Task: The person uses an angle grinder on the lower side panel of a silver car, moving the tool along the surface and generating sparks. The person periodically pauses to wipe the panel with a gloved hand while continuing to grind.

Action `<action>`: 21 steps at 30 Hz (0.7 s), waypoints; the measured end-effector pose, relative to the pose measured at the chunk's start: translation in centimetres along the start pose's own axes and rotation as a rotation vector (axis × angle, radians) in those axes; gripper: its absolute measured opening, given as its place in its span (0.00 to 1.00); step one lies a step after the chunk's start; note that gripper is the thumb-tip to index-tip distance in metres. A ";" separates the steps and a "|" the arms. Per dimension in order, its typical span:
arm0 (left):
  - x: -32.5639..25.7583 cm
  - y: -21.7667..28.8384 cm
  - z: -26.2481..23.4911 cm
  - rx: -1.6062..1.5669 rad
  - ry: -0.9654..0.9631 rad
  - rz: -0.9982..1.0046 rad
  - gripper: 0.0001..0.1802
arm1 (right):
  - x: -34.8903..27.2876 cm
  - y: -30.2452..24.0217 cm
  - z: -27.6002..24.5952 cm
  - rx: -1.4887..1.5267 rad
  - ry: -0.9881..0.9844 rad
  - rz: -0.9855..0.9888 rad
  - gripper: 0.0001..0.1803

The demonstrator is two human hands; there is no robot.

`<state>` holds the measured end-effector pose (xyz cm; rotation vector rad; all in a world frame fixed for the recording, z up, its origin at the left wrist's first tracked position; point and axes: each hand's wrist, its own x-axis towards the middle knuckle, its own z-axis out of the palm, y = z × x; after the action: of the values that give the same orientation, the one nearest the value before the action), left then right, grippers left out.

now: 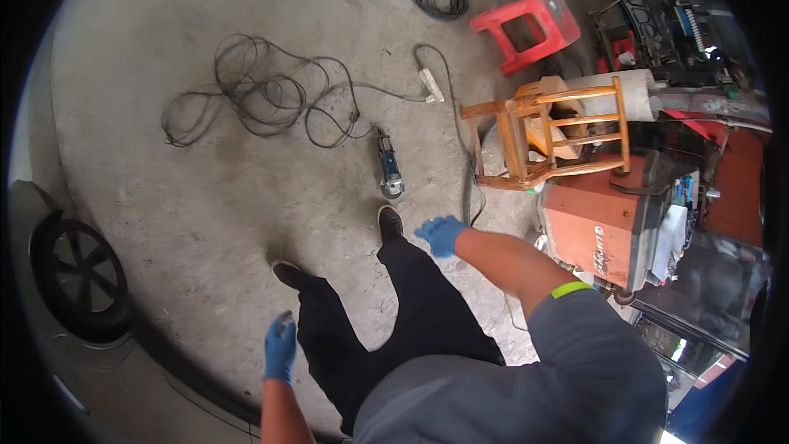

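Trunk (468, 399): grey shirt, dark trousers; taken as clock centre, 12 straight ahead.
Left hand (280, 349): at 9, blue glove, hanging beside the leg. Fingers partly hidden; grey patch near the fingertips, so cannot tell whether anything small is held.
Right hand (441, 236): at 1, blue glove, held out over the floor. Fingers loosely spread, nothing seen in the grip; nearest tool is the grinder, well apart.
Shoes (390, 224): right at 12, left at 10, both on concrete.
Grinder (389, 168): at 12, on the floor just beyond the right shoe, guard end toward the wearer, cord end away. Neither hand touches it. Disc condition too small to tell.
Progress: gloves are on, tool and cord are laid out; judged idle at this moment. Grinder is not in hand, cord is not gathered; no cut or ground piece identifiable, so finished work cannot be judged.
Wheel (80, 273): near 9 to 10, dark, spoked.
Cabinet (593, 218): at 2, orange-red, papers and small items on top.
Chair (516, 141): at 1, wooden.
Cord loops (263, 97): at 11, loose and overlapping, running toward the grinder's tail and the power strip.
Power strip (430, 85): at 12, white; plug connection unclear.
Stool (559, 26): near 1, red.
Cable bundle (440, 2): at 12, farthest, black, coiled.
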<state>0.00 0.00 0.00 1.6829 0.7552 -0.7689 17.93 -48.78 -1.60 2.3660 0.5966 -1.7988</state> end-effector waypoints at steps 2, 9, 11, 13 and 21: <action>3.9 -3.9 5.7 -0.022 -0.011 0.013 0.20 | 9.5 5.0 -1.3 -0.136 0.014 0.053 0.38; 15.6 -7.5 18.6 -0.073 -0.262 -0.066 0.20 | 34.5 15.5 1.4 -0.565 0.495 -0.133 0.27; 20.3 -11.1 20.0 -0.053 -0.197 0.080 0.20 | 39.6 17.9 1.0 -0.692 0.599 -0.238 0.27; 23.7 -12.6 19.1 -0.068 -0.194 0.005 0.20 | 43.1 18.1 -1.6 -0.797 0.560 -0.338 0.27; 33.6 -13.7 13.7 0.180 0.006 0.145 0.20 | 51.1 18.1 -4.8 -1.069 0.292 -0.818 0.30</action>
<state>7.25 -7.08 -37.48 1.8801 0.5739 -0.7476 40.28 -51.50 -51.16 1.6428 2.1108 -0.7821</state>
